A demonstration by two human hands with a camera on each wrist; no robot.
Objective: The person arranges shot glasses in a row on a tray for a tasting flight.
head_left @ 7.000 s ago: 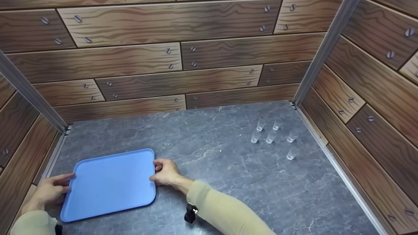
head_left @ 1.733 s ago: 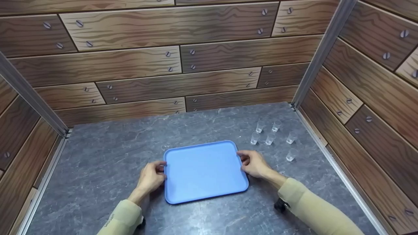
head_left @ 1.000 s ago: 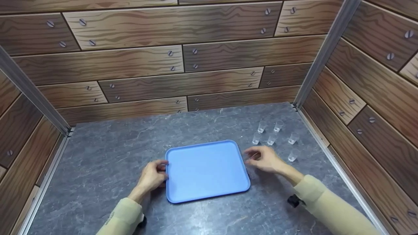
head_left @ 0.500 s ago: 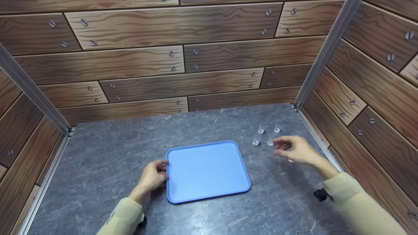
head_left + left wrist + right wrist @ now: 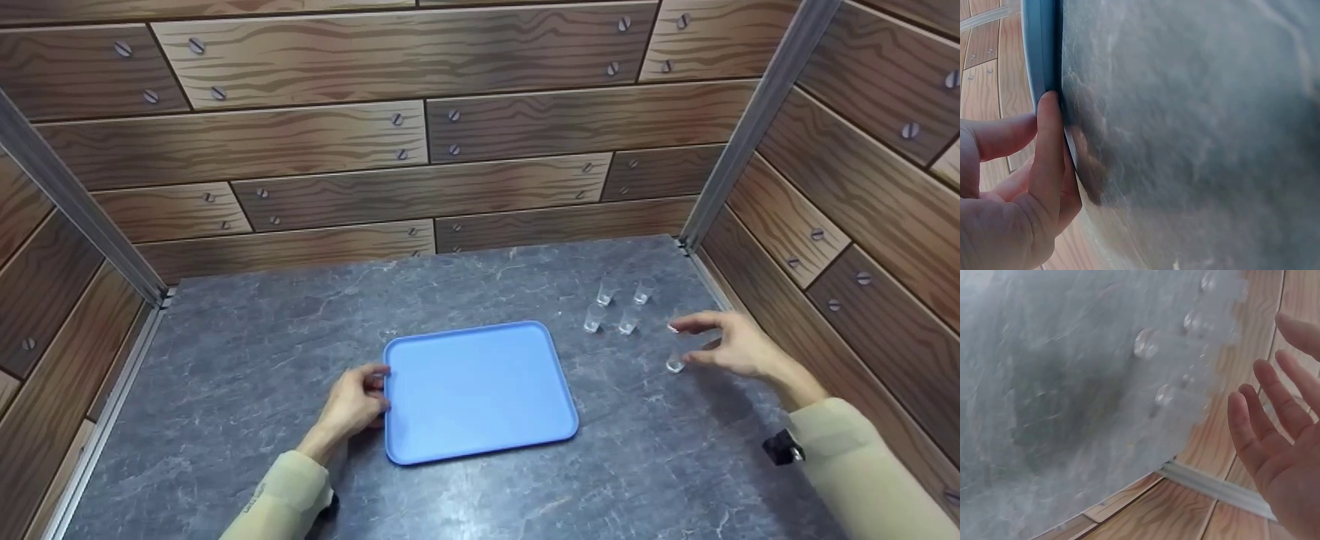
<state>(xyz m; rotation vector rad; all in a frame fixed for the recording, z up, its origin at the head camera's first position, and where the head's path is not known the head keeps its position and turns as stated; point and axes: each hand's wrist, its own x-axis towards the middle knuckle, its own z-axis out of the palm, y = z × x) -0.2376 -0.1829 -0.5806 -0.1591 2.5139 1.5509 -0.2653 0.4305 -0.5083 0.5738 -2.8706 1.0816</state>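
Note:
A blue rectangular tray (image 5: 480, 394) lies flat on the marbled grey table. My left hand (image 5: 352, 401) holds its left side, fingers bent at the rim. In the left wrist view, fingertips (image 5: 1048, 107) meet the tray's edge (image 5: 1043, 56) from both sides. My right hand (image 5: 731, 345) hovers at the right, thumb and fingers spread apart. One small clear shot glass (image 5: 674, 364) stands just by the thumb tip; another shot glass (image 5: 673, 327) is partly covered by the fingertips. In the right wrist view, the right hand (image 5: 1283, 433) shows loosely bent fingers and holds nothing.
Several more clear shot glasses (image 5: 628, 322) stand in a cluster behind the tray's right corner. Wood-patterned walls (image 5: 517, 127) enclose the table (image 5: 285, 315) at the back and sides, with metal posts (image 5: 739, 142) in the corners.
The tray was moved from the left to the middle with both hands. My right hand then let go of it and went right to the shot glasses; the left stayed on the tray.

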